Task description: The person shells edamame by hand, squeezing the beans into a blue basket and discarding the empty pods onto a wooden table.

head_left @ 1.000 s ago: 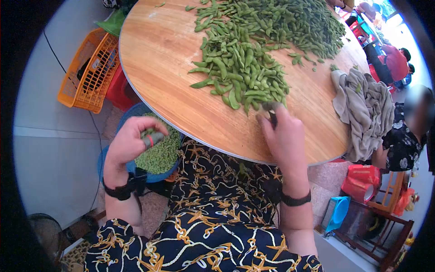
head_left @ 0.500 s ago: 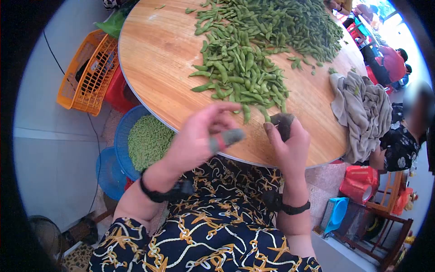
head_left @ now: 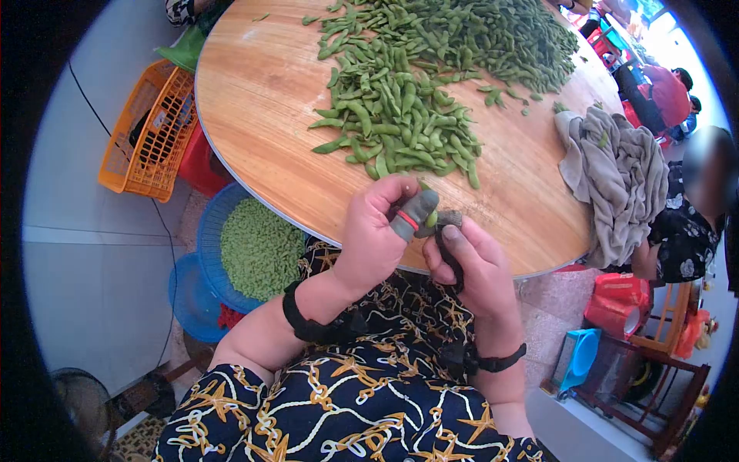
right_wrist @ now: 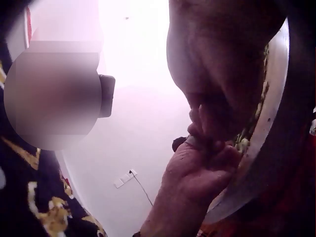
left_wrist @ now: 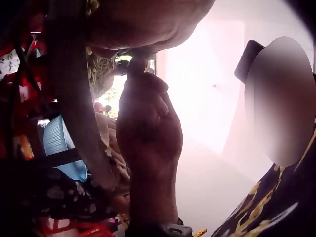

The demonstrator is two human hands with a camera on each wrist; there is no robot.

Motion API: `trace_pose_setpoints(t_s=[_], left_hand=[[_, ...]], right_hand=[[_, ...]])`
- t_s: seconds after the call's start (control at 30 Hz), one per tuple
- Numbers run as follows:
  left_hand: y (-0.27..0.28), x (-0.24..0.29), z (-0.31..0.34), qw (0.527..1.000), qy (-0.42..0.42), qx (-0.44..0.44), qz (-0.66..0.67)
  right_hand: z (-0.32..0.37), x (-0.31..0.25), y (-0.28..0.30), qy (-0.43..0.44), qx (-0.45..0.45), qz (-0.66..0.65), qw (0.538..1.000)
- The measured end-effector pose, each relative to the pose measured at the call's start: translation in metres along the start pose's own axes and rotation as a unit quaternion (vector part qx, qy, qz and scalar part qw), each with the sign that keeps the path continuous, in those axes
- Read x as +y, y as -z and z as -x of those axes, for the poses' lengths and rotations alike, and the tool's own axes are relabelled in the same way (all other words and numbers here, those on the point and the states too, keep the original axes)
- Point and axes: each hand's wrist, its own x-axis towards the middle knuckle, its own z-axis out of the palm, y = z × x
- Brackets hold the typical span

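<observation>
Over the near edge of the round wooden table (head_left: 269, 154), my two hands meet at one green soybean pod (head_left: 432, 219). My left hand (head_left: 373, 235) pinches it, its thumb in a grey cover with a red band. My right hand (head_left: 479, 266) holds the pod's other side with curled fingers; dark covering shows on its fingertips, and a black strip runs down between fingers and thumb. Fingers hide most of the pod. Just beyond lies a loose pile of pods (head_left: 400, 123). Both wrist views are dark, with the hands fingertip to fingertip.
A blue basket (head_left: 206, 250) of shelled beans (head_left: 258, 250) stands below the table's left edge, beside a blue basin (head_left: 188, 296). An orange crate (head_left: 146, 131) is farther left. A grey cloth (head_left: 616, 185) lies on the table's right side, near a seated person. More pods cover the far side.
My left hand has come from above the bean basket across to my right hand. My right hand picked a pod from the pile's edge and drew it nearer; both hands now hold it.
</observation>
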Motion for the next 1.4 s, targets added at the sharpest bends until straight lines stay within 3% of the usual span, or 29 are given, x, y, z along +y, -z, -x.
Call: trace_pose_setpoints(t_s=[0.07,0.2,0.37,0.5,0.53,0.57,0.67,0.7,0.77,0.83,0.97,1.1,1.13,1.17,1.2,1.23,1.3,1.33,1.37,1.4], left_hand=[[0.001,-0.004,0.003,0.994,-0.053,0.000,-0.100],[0.001,-0.001,0.006,0.982,-0.060,0.013,-0.179],[0.001,0.003,0.007,0.934,-0.174,0.018,-0.312],[0.005,0.001,0.008,0.932,-0.195,-0.020,-0.303],[0.006,0.003,0.008,0.987,-0.062,-0.065,-0.134],[0.008,0.004,0.009,0.991,0.074,-0.105,0.043],[0.018,0.006,0.008,0.967,0.151,-0.143,0.144],[0.020,0.009,0.008,0.968,0.151,-0.143,0.144],[0.023,0.015,0.007,0.978,0.065,-0.180,-0.079],[0.024,0.014,0.015,0.984,0.057,-0.144,-0.093],[0.026,0.013,0.028,0.987,0.013,-0.036,-0.155],[0.038,0.018,0.024,0.988,0.035,0.009,-0.150],[0.043,0.018,0.022,0.988,0.042,-0.002,-0.145],[0.046,0.017,0.022,0.989,0.048,-0.014,-0.142],[0.047,0.015,0.022,0.989,0.048,-0.013,-0.142],[0.047,0.012,0.024,0.979,0.023,-0.040,-0.197],[0.046,0.014,0.024,0.966,-0.003,-0.066,-0.252],[0.042,0.021,0.024,0.944,-0.033,-0.101,-0.312],[0.037,0.029,0.024,0.917,-0.063,-0.135,-0.370],[0.028,0.037,0.025,0.949,-0.025,-0.092,-0.300]], right_hand=[[-0.001,0.002,0.002,0.004,0.003,0.024,1.000],[0.002,0.000,0.000,-0.002,-0.007,-0.021,1.000],[0.003,0.005,0.003,-0.015,-0.016,-0.002,1.000],[0.004,0.008,0.004,-0.030,-0.013,-0.040,0.999],[0.005,0.008,0.005,-0.052,-0.024,-0.084,0.995],[0.006,0.007,0.005,-0.054,-0.025,-0.083,0.995],[0.005,0.008,0.004,-0.075,-0.090,-0.184,0.976],[0.004,0.009,0.002,-0.069,-0.055,-0.140,0.986],[0.003,0.011,-0.002,-0.062,-0.021,-0.095,0.993],[0.001,0.013,-0.008,0.047,0.077,0.191,0.977],[-0.005,0.009,-0.013,-0.002,0.050,0.219,0.974],[-0.023,0.006,-0.018,0.021,0.034,0.304,0.952],[-0.031,0.006,-0.021,0.113,0.115,0.460,0.873],[-0.038,0.007,-0.022,0.200,0.190,0.595,0.755],[-0.043,0.010,-0.021,0.227,0.193,0.621,0.725],[-0.046,0.012,-0.019,0.228,0.192,0.620,0.725],[-0.050,0.016,-0.015,0.204,0.193,0.679,0.678],[-0.050,0.019,-0.011,0.204,0.192,0.680,0.678],[-0.049,0.022,-0.004,0.207,0.196,0.624,0.728],[-0.047,0.021,-0.001,0.209,0.199,0.564,0.774]])
